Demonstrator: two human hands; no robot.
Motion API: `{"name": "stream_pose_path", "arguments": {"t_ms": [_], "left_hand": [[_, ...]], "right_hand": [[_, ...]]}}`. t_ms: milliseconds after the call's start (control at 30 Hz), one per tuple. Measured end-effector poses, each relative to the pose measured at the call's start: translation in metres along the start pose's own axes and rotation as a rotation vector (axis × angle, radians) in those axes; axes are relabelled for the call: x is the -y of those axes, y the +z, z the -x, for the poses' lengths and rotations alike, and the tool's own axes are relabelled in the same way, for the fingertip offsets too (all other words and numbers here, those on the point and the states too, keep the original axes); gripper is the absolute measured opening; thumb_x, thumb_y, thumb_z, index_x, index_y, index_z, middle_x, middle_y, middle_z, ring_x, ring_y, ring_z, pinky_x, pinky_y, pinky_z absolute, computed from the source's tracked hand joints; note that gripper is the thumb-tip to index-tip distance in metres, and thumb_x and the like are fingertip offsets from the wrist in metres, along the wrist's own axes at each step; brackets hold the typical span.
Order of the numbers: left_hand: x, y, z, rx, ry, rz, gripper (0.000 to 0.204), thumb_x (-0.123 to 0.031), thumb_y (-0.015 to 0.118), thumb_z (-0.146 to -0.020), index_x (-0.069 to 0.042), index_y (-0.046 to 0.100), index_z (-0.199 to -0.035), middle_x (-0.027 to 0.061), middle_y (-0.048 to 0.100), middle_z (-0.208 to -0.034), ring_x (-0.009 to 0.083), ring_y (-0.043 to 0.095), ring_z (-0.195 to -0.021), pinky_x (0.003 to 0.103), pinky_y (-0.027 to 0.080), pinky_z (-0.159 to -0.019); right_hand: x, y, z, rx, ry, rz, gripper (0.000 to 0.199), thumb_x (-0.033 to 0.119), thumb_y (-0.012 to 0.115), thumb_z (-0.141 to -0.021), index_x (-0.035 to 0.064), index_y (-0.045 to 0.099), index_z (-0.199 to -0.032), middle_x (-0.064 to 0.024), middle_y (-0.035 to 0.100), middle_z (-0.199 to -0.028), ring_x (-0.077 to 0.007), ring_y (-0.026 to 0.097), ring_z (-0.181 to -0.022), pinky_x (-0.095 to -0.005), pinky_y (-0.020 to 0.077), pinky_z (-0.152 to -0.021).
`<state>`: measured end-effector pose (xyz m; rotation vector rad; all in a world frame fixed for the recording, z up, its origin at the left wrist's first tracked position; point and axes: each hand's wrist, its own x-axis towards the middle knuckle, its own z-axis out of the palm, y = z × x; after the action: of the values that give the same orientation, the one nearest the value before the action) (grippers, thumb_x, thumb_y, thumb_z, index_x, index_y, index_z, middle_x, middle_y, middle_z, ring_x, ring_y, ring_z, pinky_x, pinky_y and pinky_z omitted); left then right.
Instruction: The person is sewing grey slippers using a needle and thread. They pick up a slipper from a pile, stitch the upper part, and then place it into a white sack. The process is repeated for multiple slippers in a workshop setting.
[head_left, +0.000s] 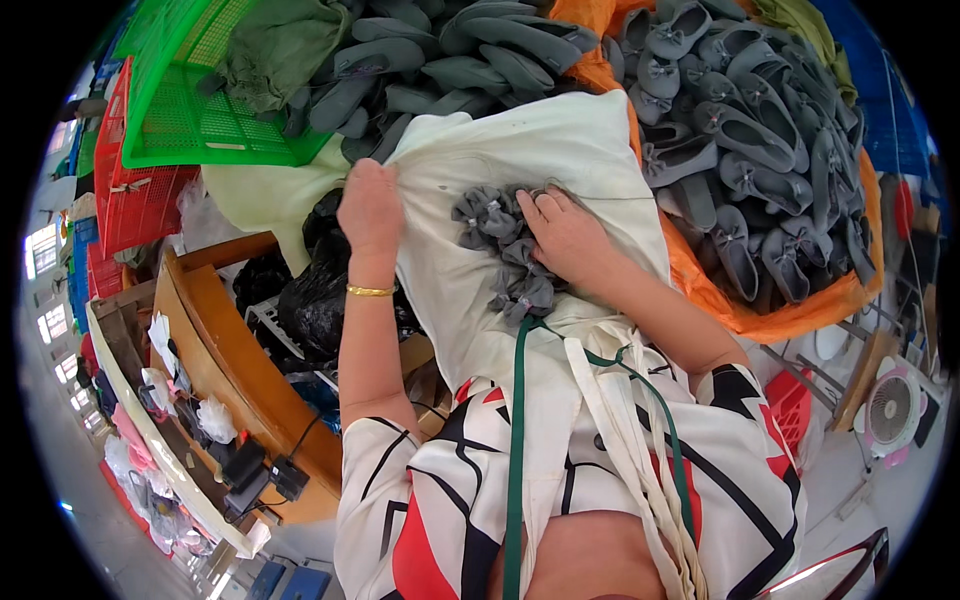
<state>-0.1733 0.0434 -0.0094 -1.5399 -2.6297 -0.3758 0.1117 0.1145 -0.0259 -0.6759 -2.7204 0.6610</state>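
Cloth [545, 140] in left hand [371, 208], fingers clamped on its edge; right hand [568, 238] on grey bows [488, 216], cannot tell if clamped; hold cloth taut, bows bunched.

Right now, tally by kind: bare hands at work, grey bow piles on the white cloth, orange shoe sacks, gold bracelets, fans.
Hands: 2 (left hand, right hand)
Grey bow pile: 1
Orange sack: 1
Gold bracelet: 1
Fan: 1
Total: 6
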Motion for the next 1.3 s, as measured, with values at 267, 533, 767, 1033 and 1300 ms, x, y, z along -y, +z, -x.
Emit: {"name": "stream_pose_path", "arguments": {"t_ms": [267, 533, 767, 1033, 1300], "left_hand": [[-0.051, -0.034, 0.049, 0.237, 0.042, 0.610, 0.018, -0.022, 0.068, -0.090, -0.008, 0.061, -0.100, 0.0107, 0.060, -0.093, 0.0301, 0.061, -0.083, 0.038, 0.050, -0.068], [-0.062, -0.039, 0.089, 0.557, 0.395, 0.409, 0.024, -0.020, 0.075, -0.081, -0.008, 0.064, -0.098, 0.0082, 0.060, -0.108, 0.0291, 0.064, -0.087, 0.039, 0.054, -0.073], [-0.042, -0.053, 0.073, 0.630, -0.020, 0.975, 0.010, -0.008, 0.068, -0.089, -0.002, 0.063, -0.096, 0.0020, 0.066, -0.090, 0.0109, 0.062, -0.081, 0.026, 0.050, -0.073], [-0.062, -0.066, 0.066, 0.762, 0.014, 1.218, 0.023, -0.014, 0.065, -0.096, -0.004, 0.061, -0.116, -0.0012, 0.061, -0.107, 0.0058, 0.055, -0.098, 0.024, 0.048, -0.083], [-0.080, -0.051, 0.064, 0.661, 0.094, 1.415, 0.025, -0.017, 0.065, -0.096, 0.002, 0.065, -0.112, 0.0019, 0.066, -0.099, 0.0081, 0.057, -0.090, 0.025, 0.048, -0.081]], "right_hand": [[0.000, -0.047, 0.018, -0.057, 0.224, -0.281, 0.060, 0.019, 0.072, -0.083, 0.0011, 0.051, -0.136, -0.0212, 0.057, -0.113, -0.0372, 0.058, -0.103, -0.0418, 0.0490, -0.086], [-0.004, -0.059, 0.035, -0.225, 0.241, -0.495, 0.017, 0.006, 0.070, -0.084, 0.0029, 0.068, -0.101, -0.0105, 0.061, -0.078, -0.0266, 0.060, -0.071, -0.0355, 0.0478, -0.062], [0.024, -0.068, 0.008, -0.172, 0.005, -0.521, 0.024, 0.011, 0.076, -0.079, 0.0044, 0.067, -0.101, -0.0119, 0.060, -0.080, -0.0312, 0.060, -0.075, -0.0383, 0.0486, -0.065], [0.052, -0.074, -0.028, -0.198, 0.087, -0.650, 0.005, 0.003, 0.067, -0.084, 0.0022, 0.066, -0.088, -0.0132, 0.062, -0.078, -0.0292, 0.061, -0.069, -0.0380, 0.0480, -0.063], [0.048, -0.071, -0.011, -0.216, 0.235, -0.723, 0.005, 0.005, 0.065, -0.087, 0.0004, 0.063, -0.087, -0.0102, 0.057, -0.076, -0.0216, 0.056, -0.070, -0.0320, 0.0440, -0.065]]}}
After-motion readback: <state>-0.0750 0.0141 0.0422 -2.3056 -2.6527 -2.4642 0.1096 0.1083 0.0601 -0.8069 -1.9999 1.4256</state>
